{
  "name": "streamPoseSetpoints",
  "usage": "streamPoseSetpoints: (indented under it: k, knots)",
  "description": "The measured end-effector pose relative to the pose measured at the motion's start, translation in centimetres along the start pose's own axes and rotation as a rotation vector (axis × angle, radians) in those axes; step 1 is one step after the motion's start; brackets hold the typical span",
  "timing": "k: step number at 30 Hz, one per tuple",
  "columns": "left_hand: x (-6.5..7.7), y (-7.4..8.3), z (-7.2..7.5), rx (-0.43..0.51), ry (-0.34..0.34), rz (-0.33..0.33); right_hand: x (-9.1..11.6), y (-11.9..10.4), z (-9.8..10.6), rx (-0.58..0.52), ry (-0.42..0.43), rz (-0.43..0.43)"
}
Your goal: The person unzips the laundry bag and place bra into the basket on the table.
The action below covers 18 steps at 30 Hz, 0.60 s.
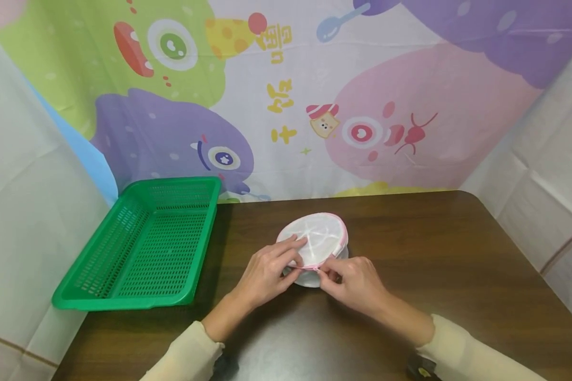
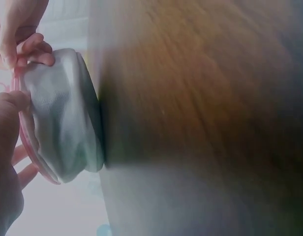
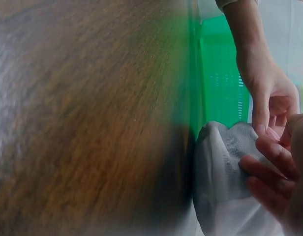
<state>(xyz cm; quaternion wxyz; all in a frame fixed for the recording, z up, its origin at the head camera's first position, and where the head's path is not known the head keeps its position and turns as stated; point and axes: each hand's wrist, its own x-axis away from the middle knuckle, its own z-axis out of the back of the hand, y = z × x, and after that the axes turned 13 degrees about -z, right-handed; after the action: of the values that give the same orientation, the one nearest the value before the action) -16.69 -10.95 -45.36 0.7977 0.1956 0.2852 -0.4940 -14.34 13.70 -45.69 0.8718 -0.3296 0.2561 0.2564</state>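
Note:
A round white mesh laundry bag [image 1: 325,233] with a pink zipper edge stands on the brown table, its flat top tilted. My left hand [image 1: 269,269] grips the near left part of its rim, thumb at the zipper and fingers spread over the top. Right beside it, my right hand [image 1: 355,281] pinches the zipper pull [image 1: 316,269] at the near edge between thumb and forefinger. In the left wrist view the soft grey-looking side of the bag [image 2: 58,105] sags in folds below the pink zipper. The right wrist view has the other fingers curled against the mesh side [image 3: 227,152].
A green plastic basket [image 1: 201,254] with slotted sides stands at the left of the wooden table [image 1: 438,264]. Behind the table hangs a cartoon-printed cloth [image 1: 286,159]. Pale sheets [image 1: 548,159] hang at both sides.

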Motion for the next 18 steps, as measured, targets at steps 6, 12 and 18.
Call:
streamPoseSetpoints:
  k: [6,12,18]
  knots:
    - [-0.32,0.21,-0.33,0.001,0.006,0.01,-0.02,-0.18,-0.3,0.008,0.014,0.009]
    - [-0.3,0.17,-0.26,0.005,0.014,0.004,-0.03,-0.16,-0.38,0.003,0.012,-0.005]
    - [-0.05,-0.08,-0.14,0.019,0.009,0.006,0.05,0.02,-0.34,-0.001,0.01,0.0]
